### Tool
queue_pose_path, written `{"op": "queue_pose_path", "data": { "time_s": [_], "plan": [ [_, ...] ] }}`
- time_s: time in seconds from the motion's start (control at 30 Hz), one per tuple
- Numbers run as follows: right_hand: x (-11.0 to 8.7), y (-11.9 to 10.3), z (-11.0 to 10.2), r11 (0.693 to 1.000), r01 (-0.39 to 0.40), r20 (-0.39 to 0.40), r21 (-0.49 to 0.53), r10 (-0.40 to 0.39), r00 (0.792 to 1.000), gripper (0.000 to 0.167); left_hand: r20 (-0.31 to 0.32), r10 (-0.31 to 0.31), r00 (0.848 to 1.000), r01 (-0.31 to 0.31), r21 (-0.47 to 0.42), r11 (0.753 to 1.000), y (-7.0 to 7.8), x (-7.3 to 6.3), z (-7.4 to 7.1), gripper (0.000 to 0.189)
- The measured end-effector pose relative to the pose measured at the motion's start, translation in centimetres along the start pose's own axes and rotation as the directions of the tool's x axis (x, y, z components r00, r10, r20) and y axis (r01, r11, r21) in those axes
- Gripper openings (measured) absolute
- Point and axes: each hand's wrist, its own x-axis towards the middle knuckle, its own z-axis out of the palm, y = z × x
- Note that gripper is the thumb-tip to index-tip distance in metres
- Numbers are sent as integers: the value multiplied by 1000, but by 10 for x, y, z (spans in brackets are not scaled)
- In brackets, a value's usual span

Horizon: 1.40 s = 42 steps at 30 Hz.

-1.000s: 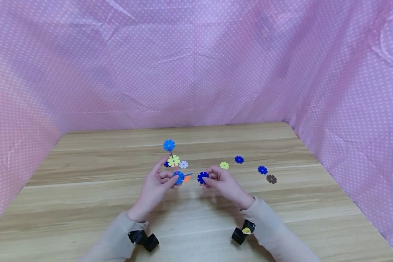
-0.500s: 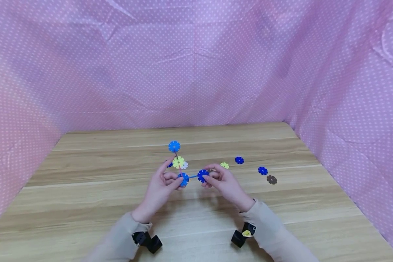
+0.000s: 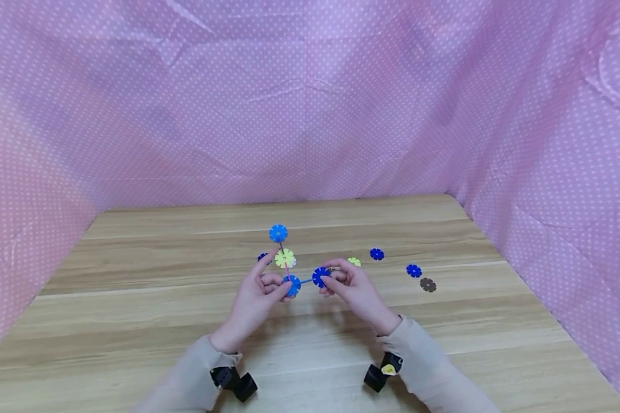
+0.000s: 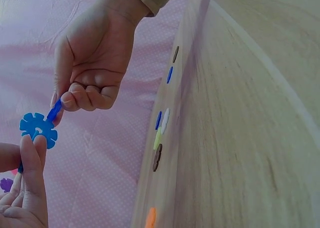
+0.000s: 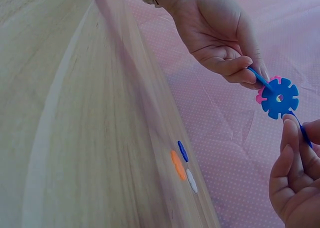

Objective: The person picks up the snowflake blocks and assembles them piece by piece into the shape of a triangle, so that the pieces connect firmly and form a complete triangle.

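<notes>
In the head view my left hand (image 3: 255, 301) pinches a light blue notched plastic disc (image 3: 292, 285) at the bottom of a joined chain. Up from it run a pink disc seen edge-on, a yellow disc (image 3: 285, 258), a dark edge-on disc and a light blue top disc (image 3: 278, 233). Sideways from the pinched disc sticks an edge-on blue disc (image 3: 306, 281). My right hand (image 3: 356, 292) pinches a dark blue disc (image 3: 320, 277) between thumb and fingers, its rim meeting that blue disc. The right wrist view shows the blue disc (image 5: 280, 99) face-on between both hands.
Loose discs lie on the wooden table (image 3: 310, 367): a yellow one (image 3: 354, 262), dark blue ones (image 3: 376, 254) and a brown one (image 3: 428, 285) at right. An orange disc (image 5: 177, 165) lies below the hands. Pink dotted cloth (image 3: 310, 115) surrounds the table.
My left hand has moved right with the chain, bringing its edge-on blue disc up against the dark blue disc. My right hand has stayed nearly still.
</notes>
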Motion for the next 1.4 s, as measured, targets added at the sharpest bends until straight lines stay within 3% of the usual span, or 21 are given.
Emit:
{"op": "queue_pose_path", "data": {
  "time_s": [0.77, 1.0, 1.4],
  "plan": [
    [-1, 1, 2, 1000, 26, 27, -12, -26, 999, 29, 30, 56, 998, -56, 4, 998, -4, -1, 1, 71],
    [-4, 3, 6, 998, 50, -18, -40, -51, 999, 25, 11, 54, 998, -54, 11, 998, -4, -1, 4, 71],
    [-8, 4, 12, 997, 78, -63, -28, -80, 995, 22, 11, 136, 991, -137, 51, 989, -3, -4, 8, 71]
  ]
}}
